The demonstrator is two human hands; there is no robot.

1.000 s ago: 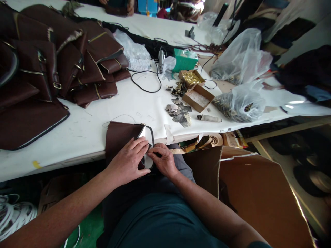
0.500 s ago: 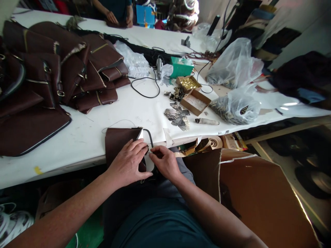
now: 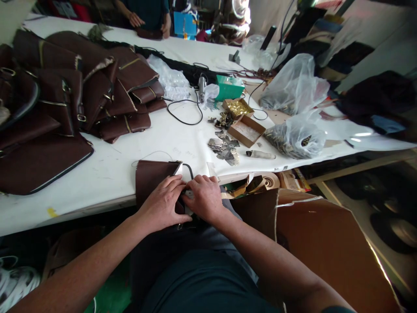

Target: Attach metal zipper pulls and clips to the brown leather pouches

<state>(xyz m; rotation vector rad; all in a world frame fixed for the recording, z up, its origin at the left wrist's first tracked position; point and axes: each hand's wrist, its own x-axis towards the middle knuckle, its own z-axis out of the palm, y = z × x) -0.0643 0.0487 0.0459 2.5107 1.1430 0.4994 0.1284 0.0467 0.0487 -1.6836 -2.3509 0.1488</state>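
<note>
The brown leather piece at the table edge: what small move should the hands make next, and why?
Probably press the edge flat where the fingers meet. The left hand lies on the brown leather piece, and the right hand pinches its edge by the black cord. Both hands already meet on that one spot at the white table edge.

The leather piece (image 3: 151,176) lies on the table (image 3: 107,174) edge under the left hand (image 3: 163,204) — right hand (image 3: 203,198) just beside; metal plates (image 3: 224,148) beyond, bags (image 3: 65,91) far left.
</note>
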